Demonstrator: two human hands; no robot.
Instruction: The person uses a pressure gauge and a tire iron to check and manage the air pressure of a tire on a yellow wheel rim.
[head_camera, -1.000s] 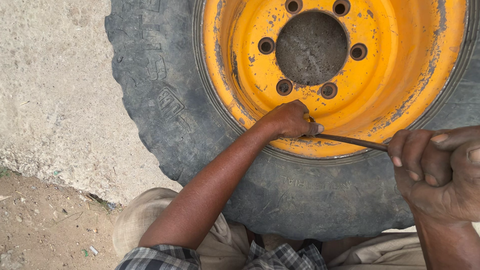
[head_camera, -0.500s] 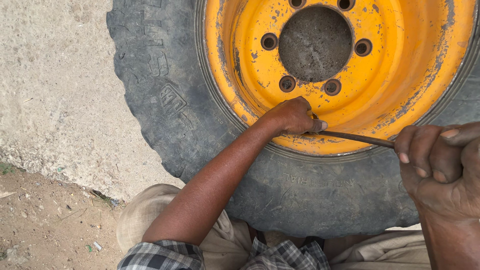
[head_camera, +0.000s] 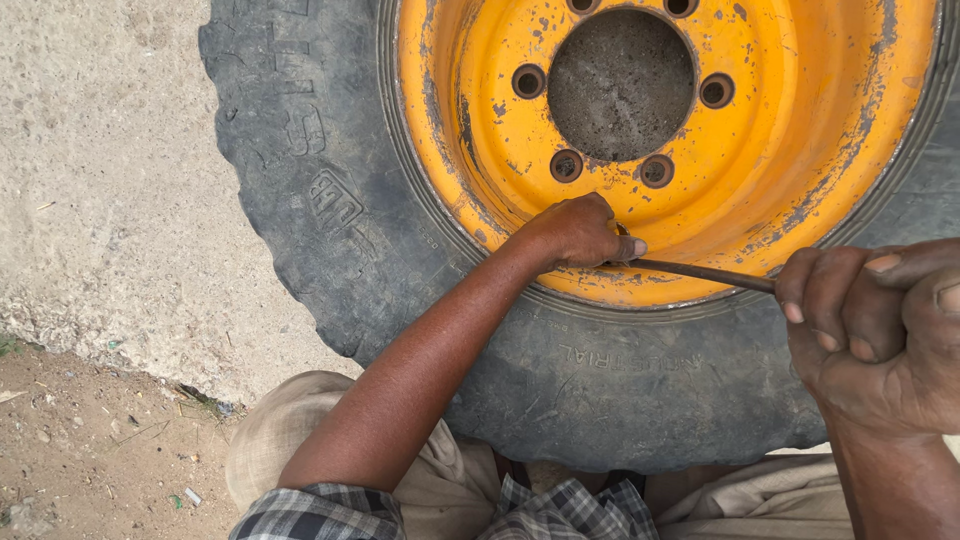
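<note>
The bar (head_camera: 700, 272) spans the lower edge of the yellow rim (head_camera: 800, 150), just above the tyre (head_camera: 620, 390). The left hand (head_camera: 575, 235) clamps its fingers around the bar's tip at the rim. The right hand (head_camera: 880, 335) grips the opposite end, fingers closed.

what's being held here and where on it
A thin dark metal rod: the right hand grips its near end, the left hand closes around its far end at the yellow rim.

The left arm reaches forward, nearly straight, its left hand (head_camera: 578, 233) curled in a loose fist. The right hand (head_camera: 880, 340) sits closer, fingers apparently clenched tight.
</note>
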